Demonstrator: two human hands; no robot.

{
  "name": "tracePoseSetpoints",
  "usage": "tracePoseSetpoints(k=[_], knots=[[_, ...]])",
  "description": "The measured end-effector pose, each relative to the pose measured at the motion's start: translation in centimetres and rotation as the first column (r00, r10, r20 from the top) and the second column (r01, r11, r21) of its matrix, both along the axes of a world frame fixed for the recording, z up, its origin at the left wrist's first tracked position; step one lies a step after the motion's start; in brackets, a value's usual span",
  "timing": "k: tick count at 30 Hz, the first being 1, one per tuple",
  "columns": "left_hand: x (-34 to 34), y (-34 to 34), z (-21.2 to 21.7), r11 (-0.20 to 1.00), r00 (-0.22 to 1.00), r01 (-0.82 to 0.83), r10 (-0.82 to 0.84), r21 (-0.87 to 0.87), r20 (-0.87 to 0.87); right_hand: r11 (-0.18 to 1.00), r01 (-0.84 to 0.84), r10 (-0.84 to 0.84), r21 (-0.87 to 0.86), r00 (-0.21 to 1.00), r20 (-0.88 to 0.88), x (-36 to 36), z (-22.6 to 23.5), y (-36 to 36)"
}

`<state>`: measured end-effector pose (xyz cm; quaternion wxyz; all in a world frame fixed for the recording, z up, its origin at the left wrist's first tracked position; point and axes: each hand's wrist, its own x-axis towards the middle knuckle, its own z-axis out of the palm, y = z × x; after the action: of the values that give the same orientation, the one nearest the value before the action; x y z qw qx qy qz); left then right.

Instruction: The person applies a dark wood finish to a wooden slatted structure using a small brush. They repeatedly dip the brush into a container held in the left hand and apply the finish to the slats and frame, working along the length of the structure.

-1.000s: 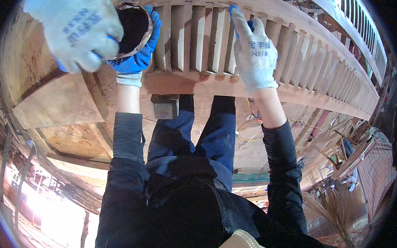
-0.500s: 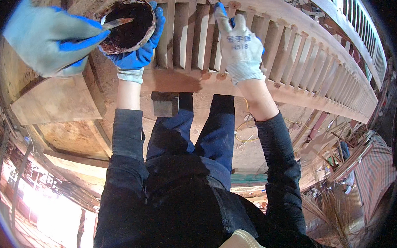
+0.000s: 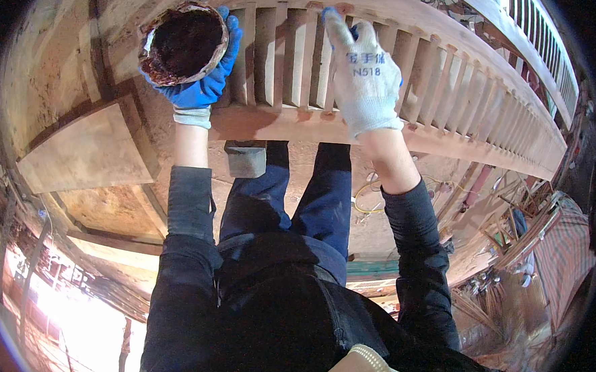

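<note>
My left hand (image 3: 212, 80), in a blue-palmed glove, cups a round bowl (image 3: 223, 53) from below and its right side. Dark brown paste (image 3: 184, 42) lines the bowl, and its rim is crusted. My right hand (image 3: 363, 75), in a white glove with blue fingertips, is over the slats of a curved wooden piece (image 3: 284, 121). Its index finger reaches to the far rail and the other fingers are curled in. Whatever they grip is hidden under the hand. Dark stains mark the slat joints near the fingertip.
A grey block (image 3: 247, 162) sits below the near rail, by my legs. Flat wooden panels (image 3: 88, 145) lie at the left. Another slatted piece (image 3: 544, 61) stands at the far right, and a yellow cable (image 3: 368, 206) runs along the floor. Striped cloth (image 3: 564, 254) hangs at the right.
Another person's gloved hand, with a small flat tool dipped in the bowl, has left the view. The bowl has shifted slightly left; my right hand has come slightly nearer along the slats.
</note>
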<state>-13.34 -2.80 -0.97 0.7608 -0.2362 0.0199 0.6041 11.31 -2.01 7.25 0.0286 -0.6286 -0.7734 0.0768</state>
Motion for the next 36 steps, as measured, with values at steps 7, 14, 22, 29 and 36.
tracePoseSetpoints(k=[7,14,22,29,36], knots=[[0.0,0.5,0.0,0.998,0.999,0.012,-0.01,-0.062,0.036,0.996,0.049,-0.048,-0.079,0.999,0.011,-0.3,-0.7,-0.9],[0.0,0.4,0.3,0.996,0.998,0.056,-0.054,-0.071,0.026,0.988,0.152,-0.15,-0.032,0.988,0.049,2.8,-0.9,-0.3],[-0.2,0.2,0.2,0.996,0.997,0.05,-0.046,-0.068,0.055,0.991,0.135,-0.133,0.022,0.988,-0.072,3.0,-0.4,-0.6],[0.0,0.3,0.5,0.997,0.997,0.057,-0.055,-0.049,0.048,0.997,0.049,-0.046,-0.064,0.998,0.041,2.7,-1.2,-1.8],[-0.1,0.2,-0.1,0.999,1.0,0.027,-0.026,-0.046,0.008,0.981,0.194,-0.193,-0.031,0.981,0.016,3.9,-0.3,-0.1]])
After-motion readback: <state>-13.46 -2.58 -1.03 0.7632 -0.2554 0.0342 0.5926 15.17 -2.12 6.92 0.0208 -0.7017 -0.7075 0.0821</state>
